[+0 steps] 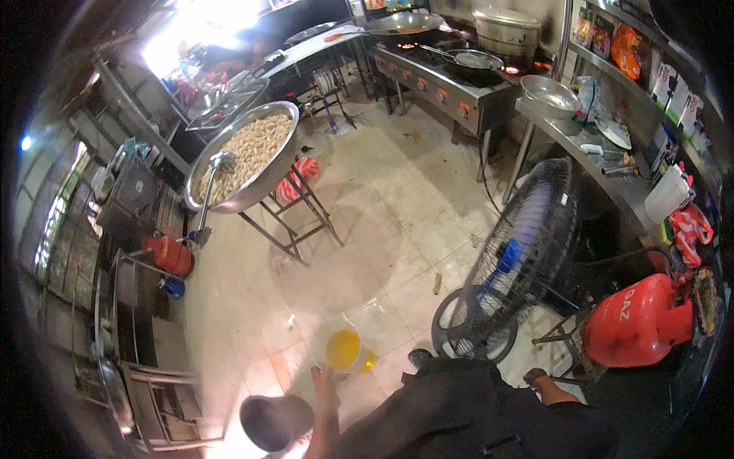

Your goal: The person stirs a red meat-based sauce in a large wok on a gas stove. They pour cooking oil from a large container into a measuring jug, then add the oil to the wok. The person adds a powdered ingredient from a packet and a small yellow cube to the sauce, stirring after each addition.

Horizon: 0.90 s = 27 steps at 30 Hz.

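Note:
A pale see-through jug (365, 359) with yellow liquid in it is in my left hand (326, 385), held low in front of me above the tiled floor. My fingers close on its near left side. The liquid looks like oil, but I cannot be sure. Out to my right side hangs my right hand (540, 378), its fingers curled, and nothing shows in it. A large metal basin (277, 168) of pale beige pieces, perhaps nuts or beans, stands ahead on a metal stand. A long-handled skimmer (206, 183) leans in the basin.
A dark bucket (277, 423) stands by my left forearm. To my right are a large floor fan (516, 237) and a red gas cylinder (634, 325). A stove (443, 88) with pans and a big pot (506, 38) is at the back. A steel counter (581, 145) runs along the right.

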Each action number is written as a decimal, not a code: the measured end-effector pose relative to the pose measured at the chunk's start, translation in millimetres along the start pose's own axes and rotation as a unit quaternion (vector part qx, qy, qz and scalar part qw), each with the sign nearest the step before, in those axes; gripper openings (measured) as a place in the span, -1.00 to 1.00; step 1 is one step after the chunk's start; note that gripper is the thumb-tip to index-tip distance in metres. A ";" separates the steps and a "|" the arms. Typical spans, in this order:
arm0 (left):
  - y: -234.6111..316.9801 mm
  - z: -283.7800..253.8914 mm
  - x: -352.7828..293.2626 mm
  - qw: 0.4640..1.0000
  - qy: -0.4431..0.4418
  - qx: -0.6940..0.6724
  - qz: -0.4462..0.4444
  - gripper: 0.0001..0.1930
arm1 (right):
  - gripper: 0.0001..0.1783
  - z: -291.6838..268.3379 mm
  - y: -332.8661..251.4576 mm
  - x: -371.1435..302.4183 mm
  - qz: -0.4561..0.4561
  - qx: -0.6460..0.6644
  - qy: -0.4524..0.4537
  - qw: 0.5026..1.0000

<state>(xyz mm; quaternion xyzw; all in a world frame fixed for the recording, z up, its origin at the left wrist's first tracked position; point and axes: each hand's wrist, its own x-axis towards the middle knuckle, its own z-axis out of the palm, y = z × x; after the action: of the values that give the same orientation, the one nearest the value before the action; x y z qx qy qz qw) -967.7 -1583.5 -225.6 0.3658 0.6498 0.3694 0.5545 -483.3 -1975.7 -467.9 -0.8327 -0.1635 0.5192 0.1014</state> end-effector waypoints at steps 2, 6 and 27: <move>26.0 5.1 35.3 1.000 -0.020 0.000 0.019 -0.61 | -0.83 23.4 -24.3 16.2 -0.023 0.034 -0.009 0.999; 69.5 17.2 108.0 0.998 -0.056 0.031 -0.005 -0.64 | -0.81 51.2 -97.1 13.6 0.079 0.037 0.020 0.996; 215.6 365.7 436.7 0.919 -0.340 0.159 -0.122 -0.61 | -0.59 122.0 -439.8 54.9 -0.014 0.369 0.169 0.914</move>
<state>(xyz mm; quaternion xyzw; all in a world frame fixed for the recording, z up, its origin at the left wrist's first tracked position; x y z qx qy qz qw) -642.4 -1070.7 -272.3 0.4708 0.5122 0.0439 0.7170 -644.0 -1547.9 -418.3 -0.8090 0.0471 0.3927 0.4349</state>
